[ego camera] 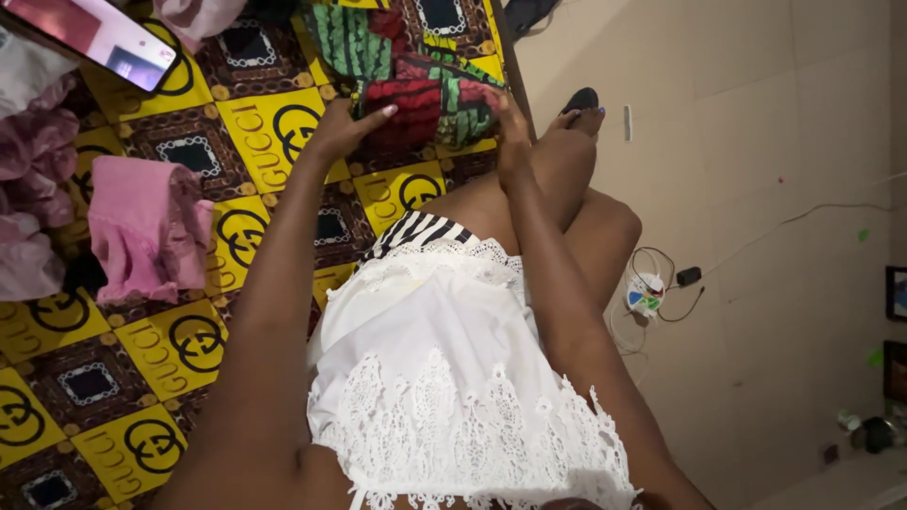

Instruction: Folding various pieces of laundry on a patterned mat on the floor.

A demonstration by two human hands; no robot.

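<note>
**Ada:** What are the two hands doing?

**Ben:** Both hands are on a folded cloth (425, 99). The left hand (342, 127) is on its left edge. The thumb points up and out, and the other fingers curl around the edge, so its grip is pinching the cloth. The right hand (515, 132) is on the right edge. Its fingers press down flat on the cloth. I cannot tell if the thumb goes under.

**Ada:** How does the cloth look?

**Ben:** It has lots of colours: red, green, yellow and black, in stripes and leafy shapes. It is folded into a thick bundle.

**Ada:** Where is it?

**Ben:** It lies on the bed, on a bedsheet (170, 331) with yellow and dark squares and ring shapes. It is right at the bed's edge, just past the person's knees.

**Ada:** Is anything inside something?

**Ben:** No box or basket shows. Things just lie on the bed. A pink cloth (146, 231) sits in a heap, well away to the left. More pale pink clothes (33, 189) are at the far left edge. A phone (99, 33) with a lit screen lies at the top left.

**Ada:** And the floor?

**Ben:** The floor (756, 283) is pale tile. A white plug block (645, 293) with wires lies on it near the person's leg. One foot wears a dark slipper (579, 99).
</note>
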